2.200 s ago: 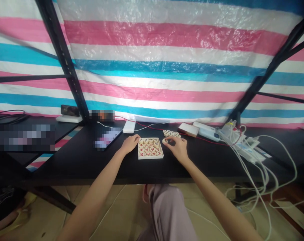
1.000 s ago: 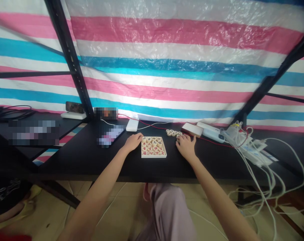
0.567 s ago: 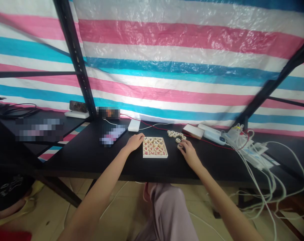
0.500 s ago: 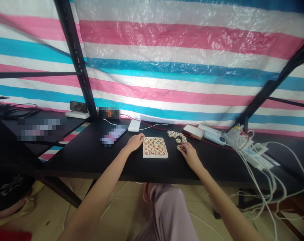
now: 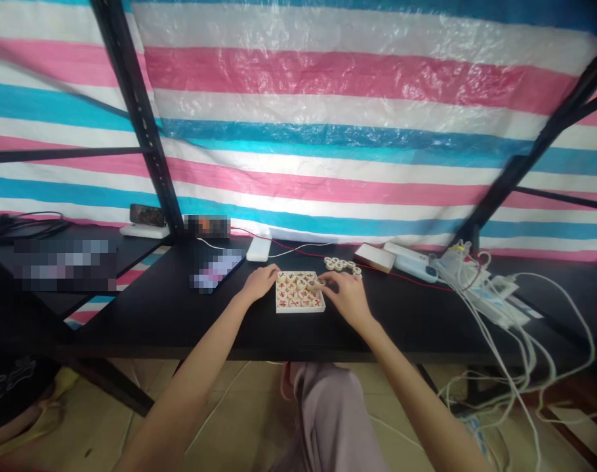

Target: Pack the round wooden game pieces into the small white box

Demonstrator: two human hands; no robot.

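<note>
A shallow white square box (image 5: 301,310) stands on the black table, filled with rows of round xiangqi pieces (image 5: 294,295) bearing red and dark characters. Some pieces at its right back sit higher than the others. My left hand (image 5: 260,283) is closed at the box's far left corner, fingertips against its edge. Over the right side of the box, my right hand (image 5: 348,295) pinches one xiangqi piece (image 5: 321,284) between thumb and fingers, partly hidden by them. Beyond that hand lies a loose group of several xiangqi pieces (image 5: 340,264).
A phone (image 5: 220,269) and a white power bank (image 5: 259,247) lie left of the box. An open-looking small carton (image 5: 374,257) and a pale blue device (image 5: 414,265) sit at the back right. White cables and power strips (image 5: 485,292) crowd the right side. Black metal posts (image 5: 141,124) frame the table.
My right hand has moved left from the loose pieces to the box, carrying a xiangqi piece. My left hand stays at the box corner. The view has shifted slightly.
</note>
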